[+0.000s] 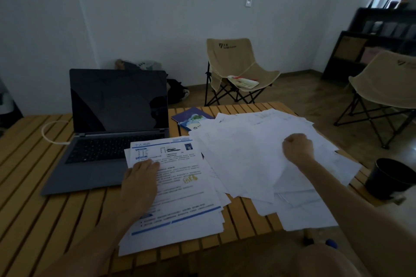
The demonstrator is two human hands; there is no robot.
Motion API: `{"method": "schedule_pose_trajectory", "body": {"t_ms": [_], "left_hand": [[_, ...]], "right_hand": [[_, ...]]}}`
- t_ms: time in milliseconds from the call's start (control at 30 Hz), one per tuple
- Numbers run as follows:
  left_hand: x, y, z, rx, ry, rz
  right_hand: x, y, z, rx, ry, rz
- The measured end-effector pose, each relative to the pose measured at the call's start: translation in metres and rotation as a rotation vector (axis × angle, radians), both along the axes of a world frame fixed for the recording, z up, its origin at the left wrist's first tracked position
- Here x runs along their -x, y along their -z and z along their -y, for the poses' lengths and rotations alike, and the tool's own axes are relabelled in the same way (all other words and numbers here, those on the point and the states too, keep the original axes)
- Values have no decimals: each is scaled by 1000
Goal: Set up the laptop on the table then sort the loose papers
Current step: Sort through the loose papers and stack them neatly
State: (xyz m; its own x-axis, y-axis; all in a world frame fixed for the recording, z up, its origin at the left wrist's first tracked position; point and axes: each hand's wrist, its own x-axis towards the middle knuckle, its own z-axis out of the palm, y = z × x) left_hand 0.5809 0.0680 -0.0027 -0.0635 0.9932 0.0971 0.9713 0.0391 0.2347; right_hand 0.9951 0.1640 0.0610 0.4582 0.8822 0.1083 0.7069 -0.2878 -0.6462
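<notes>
An open grey laptop (108,132) with a dark screen stands on the left of the slatted wooden table (33,209). In front of it lies a stack of printed sheets with blue headings (180,186). My left hand (140,181) rests flat on that stack's left side, fingers straight. To the right spreads a loose pile of white papers (247,153). My right hand (298,148) is curled over this pile and pinches a white sheet, lifting its edge.
A blue booklet (191,118) lies behind the papers. A white cable loop (53,130) sits left of the laptop. A dark cup (387,177) stands at the table's right edge. Two beige folding chairs (236,67) (382,87) stand beyond, and a dark shelf (371,38) at far right.
</notes>
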Motion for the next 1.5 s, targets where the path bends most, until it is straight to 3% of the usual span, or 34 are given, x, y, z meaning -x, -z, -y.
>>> {"method": "schedule_pose_trajectory", "body": {"t_ms": [100,200,333,367,433,500,567,633,667,767,867,933,1033,1167,1400,1500], "left_hand": [[-5,-3,-5,-74,-12,144],[-19,-24,-8,-192,-25,518],[-34,-66,-5,122,-142,1482],[-32,-72,-5,178,-157,1624],[-26,-78,-6,207,-182,1736],[-21,-77,-6,185,-192,1650],[-17,-68,-7,124,-203,1402],[-6,-50,-10,42,-249,917],[-2,-42,-10,22,-250,698],[-1,-32,-6,-11,-218,430],[-3,-31,-6,-34,-266,75],[-5,-27,-7,-64,-171,-97],[-10,-16,-8,-17,25,-136],[-14,-5,-6,101,51,-90],[-16,-8,-3,42,53,23],[-27,-13,-4,-57,90,273]], "right_hand": [[5,-35,15,-337,118,-510],[25,-50,36,-301,94,-894],[77,-32,66,-92,-118,-771],[91,-24,72,-85,-141,-699],[115,-8,83,-39,-190,-575],[133,7,90,47,-269,-506],[142,16,91,166,-378,-475],[139,15,84,238,-508,-353],[132,14,75,196,-513,-194],[93,12,37,128,-260,285],[63,14,14,381,-145,410],[53,15,5,427,-129,424],[42,11,-3,414,-119,350],[30,15,-2,237,-127,337],[18,4,7,175,-142,-59],[18,-18,19,79,-150,-311]]}}
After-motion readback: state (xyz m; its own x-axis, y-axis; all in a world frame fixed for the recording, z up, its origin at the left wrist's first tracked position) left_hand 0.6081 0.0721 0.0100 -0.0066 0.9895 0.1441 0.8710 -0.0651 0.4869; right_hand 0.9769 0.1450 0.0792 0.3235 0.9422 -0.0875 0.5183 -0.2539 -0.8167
